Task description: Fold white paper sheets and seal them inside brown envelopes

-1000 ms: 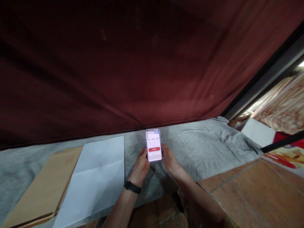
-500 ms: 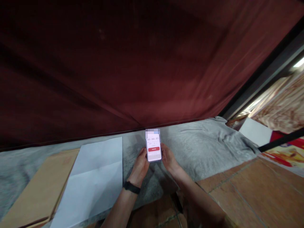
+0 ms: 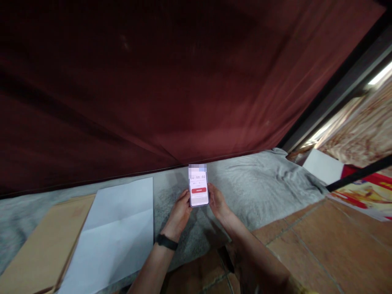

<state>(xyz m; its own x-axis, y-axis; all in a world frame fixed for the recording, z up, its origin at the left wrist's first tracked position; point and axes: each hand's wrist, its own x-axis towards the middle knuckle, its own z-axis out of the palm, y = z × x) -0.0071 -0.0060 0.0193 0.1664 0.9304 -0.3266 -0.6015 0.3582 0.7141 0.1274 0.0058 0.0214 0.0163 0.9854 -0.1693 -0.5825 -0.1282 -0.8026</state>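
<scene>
A smartphone (image 3: 199, 188) stands upright on a grey cloth (image 3: 260, 183), its lit screen showing a timer and a red button. My left hand (image 3: 180, 210) grips its left edge and my right hand (image 3: 217, 203) grips its right edge, fingers curled round the lower part. A black band sits on my left wrist (image 3: 165, 241). The phone leans near the foot of a dark red curtain (image 3: 153, 81).
A white sheet of paper (image 3: 113, 232) lies on the cloth to the left, over the edge of a brown cardboard board (image 3: 43, 241). Terracotta floor tiles (image 3: 321, 245) lie at the right. Another white sheet (image 3: 323, 165) and a colourful printed sheet (image 3: 364, 192) are at far right.
The timer on the phone screen has gone from 00:00:01 to 00:00:02. The view has shifted slightly; both hands stay on the phone.
</scene>
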